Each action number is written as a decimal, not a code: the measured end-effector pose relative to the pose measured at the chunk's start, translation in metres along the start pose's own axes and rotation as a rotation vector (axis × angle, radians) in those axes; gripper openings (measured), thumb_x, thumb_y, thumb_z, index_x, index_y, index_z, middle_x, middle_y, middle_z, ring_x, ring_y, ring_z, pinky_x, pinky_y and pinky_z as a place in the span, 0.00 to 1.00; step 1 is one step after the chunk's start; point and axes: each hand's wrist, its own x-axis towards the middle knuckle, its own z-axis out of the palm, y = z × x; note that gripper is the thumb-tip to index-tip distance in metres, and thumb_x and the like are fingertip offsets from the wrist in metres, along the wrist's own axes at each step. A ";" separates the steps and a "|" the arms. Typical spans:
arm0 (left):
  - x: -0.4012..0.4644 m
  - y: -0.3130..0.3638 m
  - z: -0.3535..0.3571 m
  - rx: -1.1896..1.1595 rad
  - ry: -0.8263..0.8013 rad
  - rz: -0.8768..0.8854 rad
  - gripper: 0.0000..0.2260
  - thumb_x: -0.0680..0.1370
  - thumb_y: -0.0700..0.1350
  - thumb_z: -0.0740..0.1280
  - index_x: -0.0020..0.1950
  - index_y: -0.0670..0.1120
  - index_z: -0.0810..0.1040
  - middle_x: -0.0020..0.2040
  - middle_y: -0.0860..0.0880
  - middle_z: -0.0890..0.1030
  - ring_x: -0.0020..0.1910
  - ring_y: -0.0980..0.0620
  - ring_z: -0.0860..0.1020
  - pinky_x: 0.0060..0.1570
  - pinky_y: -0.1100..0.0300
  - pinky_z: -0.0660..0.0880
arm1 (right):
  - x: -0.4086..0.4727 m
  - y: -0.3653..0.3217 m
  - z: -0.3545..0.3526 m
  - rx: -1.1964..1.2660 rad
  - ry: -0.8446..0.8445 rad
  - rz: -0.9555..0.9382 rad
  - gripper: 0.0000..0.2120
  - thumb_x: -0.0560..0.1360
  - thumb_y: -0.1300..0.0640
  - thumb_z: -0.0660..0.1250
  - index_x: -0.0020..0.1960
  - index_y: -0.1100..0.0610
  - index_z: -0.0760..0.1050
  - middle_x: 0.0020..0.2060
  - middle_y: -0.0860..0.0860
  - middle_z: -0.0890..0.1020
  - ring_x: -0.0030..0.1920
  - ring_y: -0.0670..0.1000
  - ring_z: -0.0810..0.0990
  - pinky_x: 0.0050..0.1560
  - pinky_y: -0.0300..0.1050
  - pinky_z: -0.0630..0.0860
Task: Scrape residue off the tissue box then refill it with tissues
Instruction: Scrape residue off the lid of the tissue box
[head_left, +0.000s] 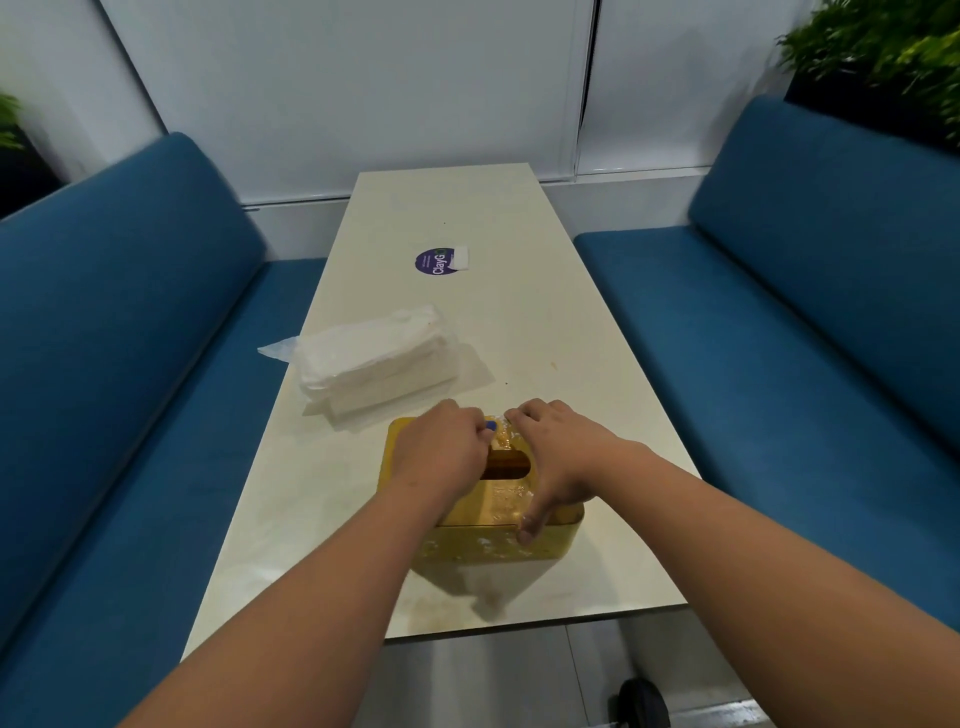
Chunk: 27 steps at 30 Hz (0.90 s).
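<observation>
Single head-worn wide-angle view; it looks forward and down along the length of the surface (519, 322), from above its near end; both forearms enter from the bottom edge; the box (498, 519) sits close below the lens; benches (130, 312) flank both sides; the wall (337, 78) closes the far end.

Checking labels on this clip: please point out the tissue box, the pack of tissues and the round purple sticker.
tissue box (498, 543): head view, on its yellow front wall.
pack of tissues (374, 364): head view, on the white stack's top.
round purple sticker (432, 264): head view, on its purple face.
</observation>
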 end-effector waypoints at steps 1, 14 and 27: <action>-0.001 0.004 0.002 -0.010 -0.003 0.023 0.11 0.80 0.53 0.58 0.45 0.52 0.79 0.38 0.53 0.70 0.38 0.50 0.74 0.35 0.56 0.70 | 0.000 0.000 0.000 -0.003 0.000 0.000 0.69 0.46 0.30 0.77 0.77 0.52 0.49 0.72 0.49 0.60 0.69 0.53 0.59 0.69 0.51 0.65; 0.004 -0.028 -0.006 -0.001 0.066 -0.085 0.13 0.80 0.53 0.58 0.47 0.52 0.81 0.39 0.53 0.72 0.37 0.51 0.73 0.34 0.58 0.69 | -0.001 -0.002 -0.001 0.005 -0.014 0.003 0.68 0.47 0.30 0.77 0.76 0.51 0.49 0.72 0.49 0.59 0.70 0.53 0.59 0.68 0.53 0.66; -0.046 -0.086 -0.026 -0.071 -0.051 0.084 0.11 0.80 0.55 0.62 0.57 0.57 0.82 0.42 0.56 0.71 0.41 0.55 0.73 0.41 0.55 0.73 | -0.001 -0.001 -0.002 0.018 -0.018 0.004 0.68 0.47 0.30 0.77 0.77 0.51 0.49 0.73 0.49 0.58 0.70 0.54 0.58 0.69 0.55 0.65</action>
